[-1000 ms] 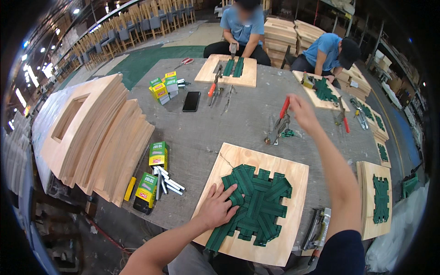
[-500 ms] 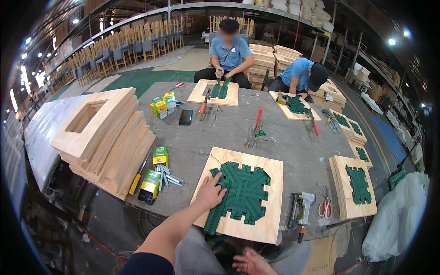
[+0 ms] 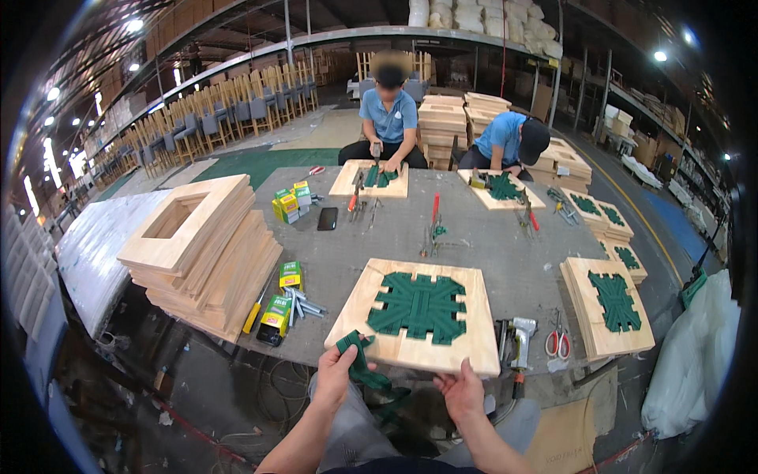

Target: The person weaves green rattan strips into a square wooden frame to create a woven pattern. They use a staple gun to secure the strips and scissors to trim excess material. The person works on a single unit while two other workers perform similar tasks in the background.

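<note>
A square plywood board (image 3: 359,316) lies in front of me at the table's near edge, with woven dark green webbing (image 3: 418,306) across its middle. Past its near left corner, my left hand (image 3: 335,373) pinches a loose green webbing strap (image 3: 360,370) between thumb and fingers. The strap's tail hangs down over my lap. My right hand (image 3: 463,395) is at the board's front edge, palm up with fingers apart; whether it touches the wood I cannot tell. To the board's right lie a staple gun (image 3: 520,341) and red-handled scissors (image 3: 558,344).
A tall stack of plywood frames (image 3: 207,268) stands on the left, beside staple boxes (image 3: 276,314) and loose staple strips. Finished webbed boards (image 3: 586,296) are piled at right. Across the table two co-workers (image 3: 388,118) handle similar boards. A black phone (image 3: 328,219) lies between.
My left hand has left the webbing on the board and come down to the near left corner, now gripping the strap. My right hand has risen to the board's front edge.
</note>
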### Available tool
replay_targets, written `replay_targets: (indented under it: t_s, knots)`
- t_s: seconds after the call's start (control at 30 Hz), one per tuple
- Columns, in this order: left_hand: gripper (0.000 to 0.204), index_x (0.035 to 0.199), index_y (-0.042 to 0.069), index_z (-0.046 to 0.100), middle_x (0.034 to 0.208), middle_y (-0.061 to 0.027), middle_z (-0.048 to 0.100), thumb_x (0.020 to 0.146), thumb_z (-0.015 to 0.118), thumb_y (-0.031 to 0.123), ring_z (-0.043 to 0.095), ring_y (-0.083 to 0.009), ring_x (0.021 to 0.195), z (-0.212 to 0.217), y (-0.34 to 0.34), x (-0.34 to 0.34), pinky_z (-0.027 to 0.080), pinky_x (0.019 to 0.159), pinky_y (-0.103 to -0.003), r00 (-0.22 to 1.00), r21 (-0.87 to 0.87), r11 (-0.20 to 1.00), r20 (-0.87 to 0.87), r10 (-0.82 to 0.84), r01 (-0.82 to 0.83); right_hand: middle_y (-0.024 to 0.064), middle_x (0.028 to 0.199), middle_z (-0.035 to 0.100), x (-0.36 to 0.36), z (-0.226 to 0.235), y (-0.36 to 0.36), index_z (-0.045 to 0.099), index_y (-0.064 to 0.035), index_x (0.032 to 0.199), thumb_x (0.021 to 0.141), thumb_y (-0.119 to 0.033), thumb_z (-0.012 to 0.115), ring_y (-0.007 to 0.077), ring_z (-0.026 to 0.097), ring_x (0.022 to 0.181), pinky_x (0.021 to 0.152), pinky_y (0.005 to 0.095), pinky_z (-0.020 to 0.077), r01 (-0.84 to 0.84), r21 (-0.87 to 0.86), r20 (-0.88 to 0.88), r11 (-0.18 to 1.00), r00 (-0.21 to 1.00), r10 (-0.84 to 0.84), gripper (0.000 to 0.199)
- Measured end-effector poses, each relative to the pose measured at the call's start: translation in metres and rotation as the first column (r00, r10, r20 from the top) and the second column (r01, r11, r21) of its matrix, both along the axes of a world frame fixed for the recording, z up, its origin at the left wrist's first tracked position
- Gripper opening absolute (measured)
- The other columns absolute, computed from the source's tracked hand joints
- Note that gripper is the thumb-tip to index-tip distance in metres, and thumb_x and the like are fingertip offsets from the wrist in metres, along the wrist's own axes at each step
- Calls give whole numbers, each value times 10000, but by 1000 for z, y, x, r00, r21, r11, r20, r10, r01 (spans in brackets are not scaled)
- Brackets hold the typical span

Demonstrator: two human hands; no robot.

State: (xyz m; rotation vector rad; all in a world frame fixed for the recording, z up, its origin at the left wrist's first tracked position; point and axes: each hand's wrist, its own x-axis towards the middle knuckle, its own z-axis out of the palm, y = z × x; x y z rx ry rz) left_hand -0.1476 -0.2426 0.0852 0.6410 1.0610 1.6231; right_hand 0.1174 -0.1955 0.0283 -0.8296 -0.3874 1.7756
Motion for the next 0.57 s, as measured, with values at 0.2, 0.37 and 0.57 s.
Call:
replay_targets:
  t_s: [0.2, 0.37, 0.57]
  knots:
    - [264, 1182, 0, 695, 1037, -95, 747, 1042, 618, 210, 629, -101, 601, -11, -31, -7, 476, 509, -237, 930, -337, 873, 29, -365, 353, 57, 1190, 706, -12, -5, 33, 580, -115, 1305, 1033, -412, 620, 217, 697, 1047, 825, 435, 563, 37, -56, 27, 998, 999, -36, 405]
    - [311, 1204, -4, 650, 987, -155, 744, 1038, 622, 258, 502, -127, 487, -61, -54, 7, 383, 439, -269, 866, -455, 737, 279, -416, 500, 51, 1229, 696, 17, 12, 33, 582, -134, 1320, 1032, -313, 626, 218, 695, 1067, 839, 418, 569, 183, -35, -20, 983, 983, -183, 342]
    - [389, 1307, 1, 571, 1053, -203, 737, 1028, 645, 262, 720, -223, 717, -89, -44, 8, 459, 450, -292, 838, -468, 709, 420, -347, 528, 150, 1440, 589, 151, 59, 3, 402, -36, 1509, 991, -307, 657, 335, 589, 1323, 1131, 485, 473, 278, 142, -154, 950, 954, -256, 638]
